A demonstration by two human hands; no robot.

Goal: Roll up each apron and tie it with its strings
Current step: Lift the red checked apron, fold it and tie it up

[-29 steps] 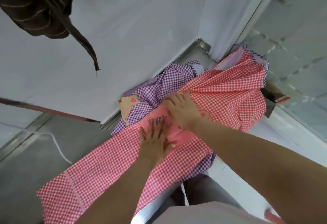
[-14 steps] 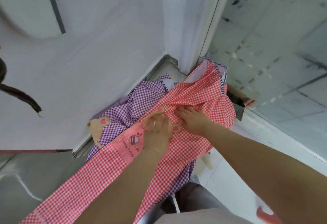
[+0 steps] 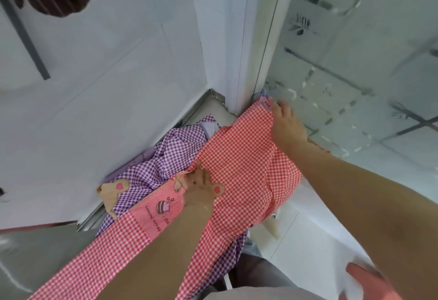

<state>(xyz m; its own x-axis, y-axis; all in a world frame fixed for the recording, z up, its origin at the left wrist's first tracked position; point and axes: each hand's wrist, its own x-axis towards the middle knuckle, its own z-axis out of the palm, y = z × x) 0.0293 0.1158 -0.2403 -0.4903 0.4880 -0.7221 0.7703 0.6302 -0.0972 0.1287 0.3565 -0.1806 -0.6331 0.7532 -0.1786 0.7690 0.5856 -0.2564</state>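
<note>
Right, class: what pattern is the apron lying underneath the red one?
Purple-and-white gingham apron, clearest in the head view.

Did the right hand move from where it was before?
Yes. The right hand left the bear patch beside the left hand and reached up the red apron toward the wall corner.

Top apron (image 3: pixel 237 171) lies spread diagonally over a second apron (image 3: pixel 166 155), which sticks out to its left, both on the counter (image 3: pixel 35 259) beside the wall (image 3: pixel 94 86). L hand (image 3: pixel 198 187) rests on the top apron's pocket (image 3: pixel 161 207), near the middle. R hand (image 3: pixel 284 124) is at the far corner, prob. gripping the edge, next to the glass panel (image 3: pixel 355 74) on the right.
</note>
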